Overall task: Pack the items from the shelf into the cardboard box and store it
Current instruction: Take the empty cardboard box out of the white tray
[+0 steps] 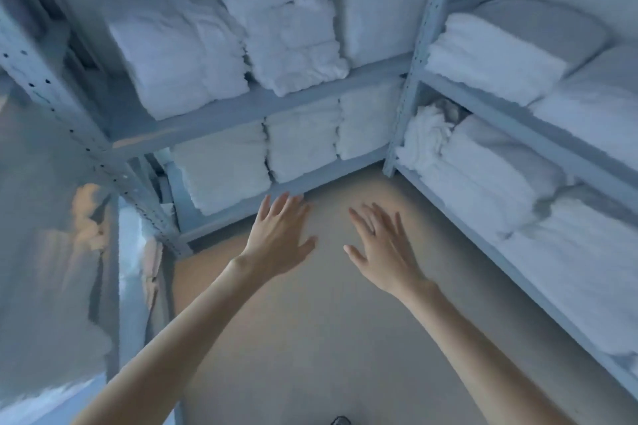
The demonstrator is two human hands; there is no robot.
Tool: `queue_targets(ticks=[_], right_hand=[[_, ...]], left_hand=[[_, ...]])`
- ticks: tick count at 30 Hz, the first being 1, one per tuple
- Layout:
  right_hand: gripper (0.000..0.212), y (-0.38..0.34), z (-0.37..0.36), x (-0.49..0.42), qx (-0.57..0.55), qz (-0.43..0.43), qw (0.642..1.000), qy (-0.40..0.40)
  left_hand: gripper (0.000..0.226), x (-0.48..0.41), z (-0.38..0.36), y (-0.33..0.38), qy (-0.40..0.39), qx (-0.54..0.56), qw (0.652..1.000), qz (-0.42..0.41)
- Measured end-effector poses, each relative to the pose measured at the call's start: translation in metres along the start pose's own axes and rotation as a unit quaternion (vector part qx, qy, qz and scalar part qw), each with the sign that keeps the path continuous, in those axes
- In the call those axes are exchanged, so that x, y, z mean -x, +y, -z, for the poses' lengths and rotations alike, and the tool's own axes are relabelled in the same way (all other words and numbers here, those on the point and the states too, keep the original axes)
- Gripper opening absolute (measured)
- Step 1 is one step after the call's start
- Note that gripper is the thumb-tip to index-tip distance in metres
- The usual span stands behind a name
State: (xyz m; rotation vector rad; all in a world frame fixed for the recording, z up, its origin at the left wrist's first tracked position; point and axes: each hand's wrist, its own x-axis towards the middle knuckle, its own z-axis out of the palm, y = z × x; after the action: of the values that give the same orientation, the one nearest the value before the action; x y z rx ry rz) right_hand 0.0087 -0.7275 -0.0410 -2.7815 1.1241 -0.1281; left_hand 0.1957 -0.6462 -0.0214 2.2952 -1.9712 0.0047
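Observation:
Folded white towels (221, 166) fill the bottom level of the grey metal shelf (255, 107) ahead, with more white stacks (179, 55) on the level above. My left hand (279, 238) stretches forward with straight, spread fingers, its tips just short of the lowest shelf edge, holding nothing. To its right, my right hand (383, 252) is also flat and spread above the beige floor (310, 338), empty. No cardboard box is in view.
A second shelf unit (518, 134) runs along the right wall with white linen stacks (490, 176) on its levels. A perforated upright (103, 162) and blurred pale shapes stand on the left. The floor strip between the shelves is narrow.

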Motion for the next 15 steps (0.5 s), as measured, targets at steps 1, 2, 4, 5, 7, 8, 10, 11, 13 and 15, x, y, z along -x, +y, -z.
queue_targets(ticks=[1, 2, 4, 5, 7, 8, 10, 11, 13, 15], right_hand=[[0.064, 0.017, 0.001, 0.009, 0.0, -0.027, 1.0, 0.001], [0.064, 0.034, 0.003, 0.019, 0.001, -0.057, 0.998, 0.002], [0.063, 0.066, 0.005, 0.041, 0.006, -0.121, 0.993, 0.004], [0.063, 0.081, 0.007, 0.053, 0.006, -0.153, 0.988, 0.004], [0.062, 0.105, 0.008, 0.075, 0.004, -0.215, 0.977, 0.002], [0.062, 0.115, 0.009, 0.086, 0.006, -0.242, 0.97, 0.001], [0.062, 0.132, 0.01, 0.104, 0.007, -0.292, 0.956, 0.004], [0.062, 0.138, 0.011, 0.11, 0.005, -0.317, 0.948, 0.007], [0.063, 0.148, 0.014, 0.121, -0.001, -0.366, 0.93, 0.015], [0.064, 0.153, 0.017, 0.128, 0.0, -0.402, 0.915, 0.024]], left_hand=[[0.063, -0.014, -0.005, 0.015, -0.009, 0.003, 1.0, -0.026], [0.063, -0.028, -0.011, 0.032, -0.019, 0.007, 0.998, -0.053], [0.064, -0.052, -0.021, 0.066, -0.042, 0.014, 0.993, -0.109], [0.064, -0.063, -0.026, 0.083, -0.053, 0.014, 0.989, -0.137], [0.064, -0.081, -0.035, 0.118, -0.072, 0.006, 0.978, -0.197], [0.064, -0.088, -0.04, 0.135, -0.079, 0.003, 0.971, -0.226], [0.064, -0.102, -0.047, 0.167, -0.094, 0.007, 0.956, -0.276], [0.064, -0.108, -0.049, 0.181, -0.101, 0.013, 0.949, -0.297], [0.064, -0.12, -0.052, 0.205, -0.107, 0.021, 0.934, -0.339], [0.064, -0.131, -0.054, 0.225, -0.1, 0.026, 0.919, -0.381]])
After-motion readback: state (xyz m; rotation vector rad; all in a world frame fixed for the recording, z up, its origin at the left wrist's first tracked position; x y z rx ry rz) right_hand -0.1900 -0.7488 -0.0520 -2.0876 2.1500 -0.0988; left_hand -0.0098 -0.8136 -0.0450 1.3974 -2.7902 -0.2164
